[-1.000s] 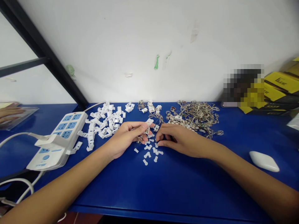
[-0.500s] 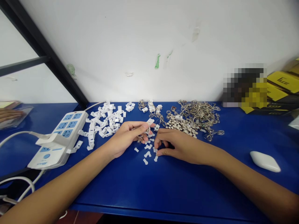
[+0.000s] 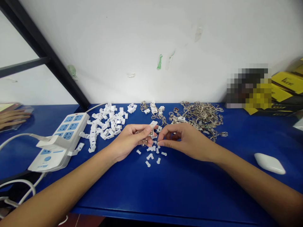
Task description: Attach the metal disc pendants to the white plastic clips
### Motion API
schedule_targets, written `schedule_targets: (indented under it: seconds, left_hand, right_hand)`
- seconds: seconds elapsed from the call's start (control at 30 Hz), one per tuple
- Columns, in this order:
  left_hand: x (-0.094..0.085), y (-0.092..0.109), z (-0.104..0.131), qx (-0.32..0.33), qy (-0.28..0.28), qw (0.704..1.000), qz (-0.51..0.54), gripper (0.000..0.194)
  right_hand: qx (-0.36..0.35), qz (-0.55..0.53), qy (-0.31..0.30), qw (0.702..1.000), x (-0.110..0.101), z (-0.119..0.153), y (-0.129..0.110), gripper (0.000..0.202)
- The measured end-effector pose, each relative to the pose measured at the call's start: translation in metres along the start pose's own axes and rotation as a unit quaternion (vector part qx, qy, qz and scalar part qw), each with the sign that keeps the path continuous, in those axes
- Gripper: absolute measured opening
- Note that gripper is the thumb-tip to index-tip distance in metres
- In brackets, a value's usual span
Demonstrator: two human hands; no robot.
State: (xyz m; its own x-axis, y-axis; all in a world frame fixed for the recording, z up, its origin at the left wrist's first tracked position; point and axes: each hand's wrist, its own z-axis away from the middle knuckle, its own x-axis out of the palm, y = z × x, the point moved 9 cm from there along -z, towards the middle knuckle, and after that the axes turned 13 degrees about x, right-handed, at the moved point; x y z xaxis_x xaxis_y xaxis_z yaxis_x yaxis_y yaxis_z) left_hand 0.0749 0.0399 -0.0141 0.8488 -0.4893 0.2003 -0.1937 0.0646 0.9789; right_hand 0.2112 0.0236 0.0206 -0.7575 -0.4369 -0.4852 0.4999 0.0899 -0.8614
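My left hand is closed on a small white plastic housing with a coiled wire under the fingers. Just to its right, my right hand has thumb and forefinger close together over the small white tabs; whatever may be between the fingertips is too small to make out. These tabs lie loose on the blue table. Beyond my right hand are round metal discs and a tangled heap of wired parts. Several white housings are piled to the left.
A white power strip with a plugged-in adapter stands at the left. A white oval case lies at the right, yellow and black boxes behind it. Another person's hand rests at the far left edge.
My right hand has moved up and slightly away from the loose tabs, covering more of the discs. One tab now lies farther right. My left hand has barely shifted.
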Motion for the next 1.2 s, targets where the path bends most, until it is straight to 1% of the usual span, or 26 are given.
schedule_targets:
  seconds: [0.1, 0.2, 0.27, 0.33, 0.5, 0.63, 0.8, 0.9, 1.0, 1.1, 1.2]
  left_hand:
    - [0.002, -0.002, 0.000, 0.001, 0.002, 1.000, 0.026, 0.034]
    - [0.003, -0.002, 0.000, 0.006, 0.006, 1.000, 0.024, 0.033]
    - [0.006, -0.003, 0.000, 0.012, -0.006, 1.000, 0.019, 0.033]
    - [0.009, -0.005, 0.000, 0.012, -0.019, 1.000, 0.015, 0.032]
    - [0.010, -0.009, 0.003, 0.000, -0.009, 1.000, 0.007, 0.034]
    - [0.010, -0.007, 0.004, -0.005, -0.006, 1.000, -0.020, 0.037]
    - [0.012, -0.004, 0.004, 0.005, -0.017, 0.999, -0.045, 0.038]
    - [0.012, -0.005, 0.003, 0.004, -0.008, 1.000, -0.014, 0.034]
    - [0.018, -0.008, 0.003, -0.011, -0.004, 0.999, 0.038, 0.028]
    - [0.022, -0.014, 0.006, -0.043, 0.009, 0.996, 0.078, 0.031]
    - [0.018, -0.018, 0.009, -0.070, 0.045, 0.994, 0.072, 0.036]
  right_hand:
    - [-0.013, -0.017, 0.089, 0.996, -0.013, 0.003, -0.004, 0.020]
    - [-0.044, 0.004, 0.164, 0.986, -0.018, 0.007, -0.007, 0.017]
    - [-0.064, 0.030, 0.194, 0.978, -0.018, 0.009, -0.009, 0.013]
    - [-0.085, 0.060, 0.211, 0.972, -0.016, 0.011, -0.011, 0.009]
    - [-0.138, 0.106, 0.221, 0.960, -0.010, 0.015, -0.017, 0.008]
    - [-0.153, 0.118, 0.220, 0.956, -0.006, 0.016, -0.017, 0.010]
    - [-0.167, 0.106, 0.221, 0.955, -0.004, 0.018, -0.018, 0.011]
    - [-0.157, 0.086, 0.216, 0.960, -0.004, 0.016, -0.016, 0.012]
    - [-0.151, 0.071, 0.237, 0.957, -0.005, 0.016, -0.012, 0.011]
    - [-0.148, 0.065, 0.251, 0.954, -0.003, 0.015, -0.008, 0.011]
    - [-0.135, 0.062, 0.226, 0.963, 0.002, 0.011, -0.002, 0.012]
